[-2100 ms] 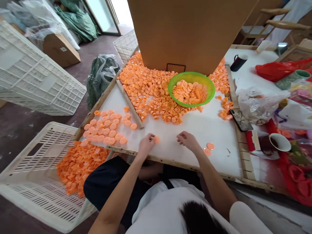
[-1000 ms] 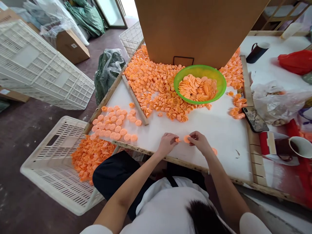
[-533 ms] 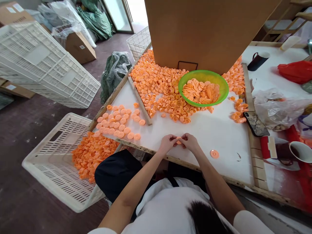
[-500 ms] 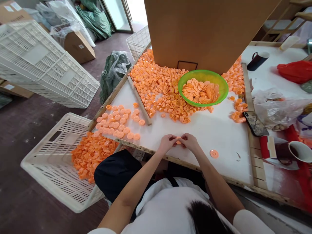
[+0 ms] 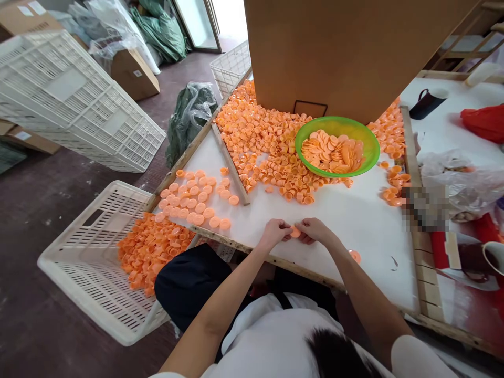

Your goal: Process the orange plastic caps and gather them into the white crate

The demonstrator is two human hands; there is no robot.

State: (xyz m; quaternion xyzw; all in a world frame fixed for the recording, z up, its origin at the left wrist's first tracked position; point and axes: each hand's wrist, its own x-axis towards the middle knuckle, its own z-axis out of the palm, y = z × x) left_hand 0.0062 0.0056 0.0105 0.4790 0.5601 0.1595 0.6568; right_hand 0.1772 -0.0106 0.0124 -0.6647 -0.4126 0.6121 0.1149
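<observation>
Head view: orange disc [image 5: 295, 231] sits between left grip [image 5: 275, 231] and right grip [image 5: 315, 230].

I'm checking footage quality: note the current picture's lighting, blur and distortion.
Head view: doorway washed out white; cardboard box dim; crates at left stretched; pixelated patch at right hiding detail; left hand and right hand softly lit, the disc between them lacking fine detail.

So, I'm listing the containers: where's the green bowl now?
In the head view, the green bowl sits right of centre, beyond the right hand, by the orange cups and in front of the cardboard box.
</observation>
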